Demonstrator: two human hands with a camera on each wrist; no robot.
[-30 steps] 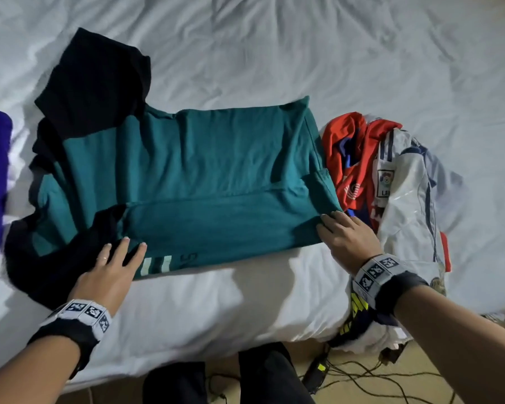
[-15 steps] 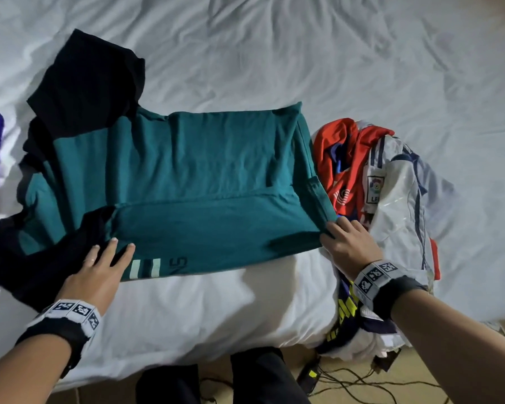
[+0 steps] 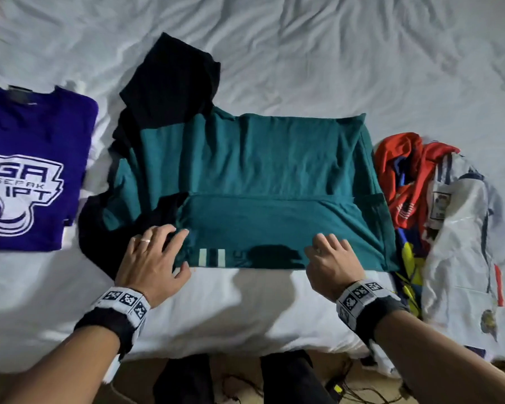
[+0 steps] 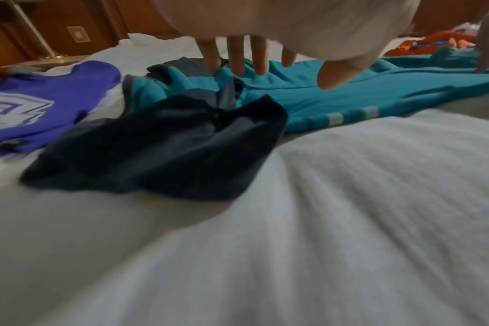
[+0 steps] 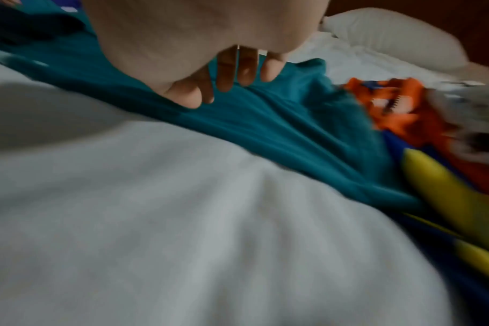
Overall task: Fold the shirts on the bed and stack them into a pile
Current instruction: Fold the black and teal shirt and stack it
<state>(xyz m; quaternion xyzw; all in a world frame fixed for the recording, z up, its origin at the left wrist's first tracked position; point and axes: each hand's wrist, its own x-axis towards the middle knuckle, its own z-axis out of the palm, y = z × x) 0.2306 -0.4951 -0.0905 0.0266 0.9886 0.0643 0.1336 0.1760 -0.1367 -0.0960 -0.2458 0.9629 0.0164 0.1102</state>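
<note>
My left hand (image 3: 153,258) lies spread, fingers straight, on the near folded strip of the teal shirt (image 3: 245,170), beside its black sleeve (image 3: 99,228). My right hand (image 3: 331,258) has its fingers bent down onto the same strip; I cannot tell if it pinches. The shirt lies mid-bed (image 3: 362,53): soft, light, limp, likely to slide, so I would take it by the hem corners. At 9 o'clock the folded purple shirt (image 3: 32,126) reads "SEPAK" and "IPT". At 3 o'clock, a heap of jerseys (image 3: 461,228).
</note>
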